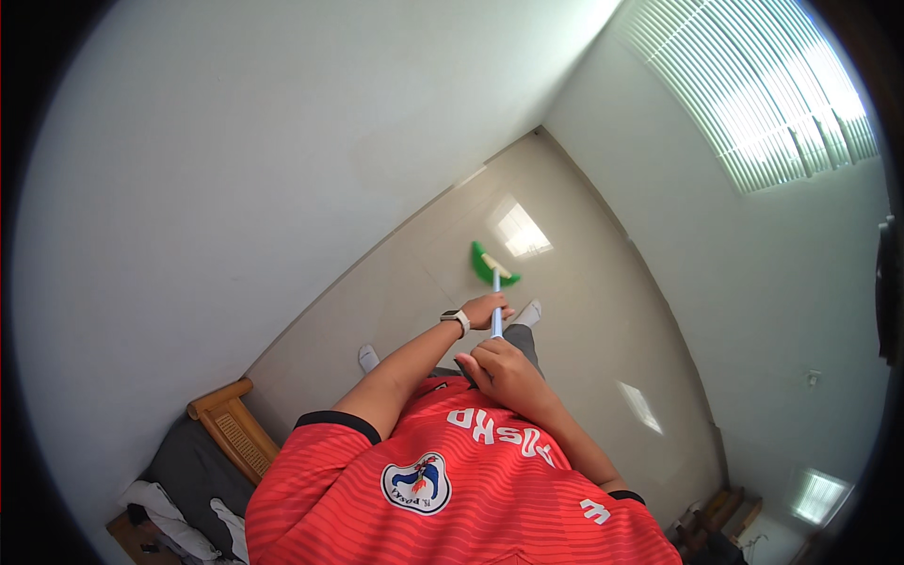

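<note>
I hold a broom with a white-blue handle [495, 315] and a green brush head [484, 263] that rests on the pale tiled floor [565, 311]. My left hand [488, 309] grips the handle lower down; a watch sits on that wrist. My right hand [499, 369] is closed around the top of the handle, close to my chest. My red shirt [452, 480] fills the lower middle of the picture. My feet in white socks [367, 357] stand on the tiles either side of the handle.
White walls [235, 169] close in on the left and right, meeting at a far corner. A window with slatted blinds [763, 94] is at upper right. A wooden bed frame [231, 428] with dark bedding stands at lower left. Small items lie at lower right.
</note>
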### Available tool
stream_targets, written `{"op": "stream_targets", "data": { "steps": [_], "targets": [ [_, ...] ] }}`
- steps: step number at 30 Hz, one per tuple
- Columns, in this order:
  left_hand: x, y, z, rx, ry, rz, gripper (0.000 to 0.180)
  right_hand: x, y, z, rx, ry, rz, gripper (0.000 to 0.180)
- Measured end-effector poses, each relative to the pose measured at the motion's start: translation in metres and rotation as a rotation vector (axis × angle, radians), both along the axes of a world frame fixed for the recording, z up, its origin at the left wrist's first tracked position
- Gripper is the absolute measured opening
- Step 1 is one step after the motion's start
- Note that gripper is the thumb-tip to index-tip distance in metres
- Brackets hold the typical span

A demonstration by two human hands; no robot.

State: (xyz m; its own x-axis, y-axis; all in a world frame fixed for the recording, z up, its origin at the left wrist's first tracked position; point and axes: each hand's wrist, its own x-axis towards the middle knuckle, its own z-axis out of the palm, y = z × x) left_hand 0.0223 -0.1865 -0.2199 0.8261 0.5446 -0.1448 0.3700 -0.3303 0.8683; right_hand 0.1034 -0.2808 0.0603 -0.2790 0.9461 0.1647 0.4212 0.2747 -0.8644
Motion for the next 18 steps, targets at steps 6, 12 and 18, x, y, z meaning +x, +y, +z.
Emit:
{"op": "stream_targets", "data": {
  "steps": [6,12,18],
  "targets": [
    [0.043,0.013,0.073,-0.091,-0.399,0.300,0.037,0.001,0.009,0.047,0.060,-0.077,-0.001,0.031],
    [0.007,0.006,0.121,-0.003,0.055,0.277,0.054,0.029,0.014,0.098,-0.368,0.135,-0.347,0.026],
    [-0.059,-0.051,0.101,0.003,0.359,0.331,0.048,0.053,0.027,0.038,-0.616,0.935,-0.216,0.047]
  ]
}}
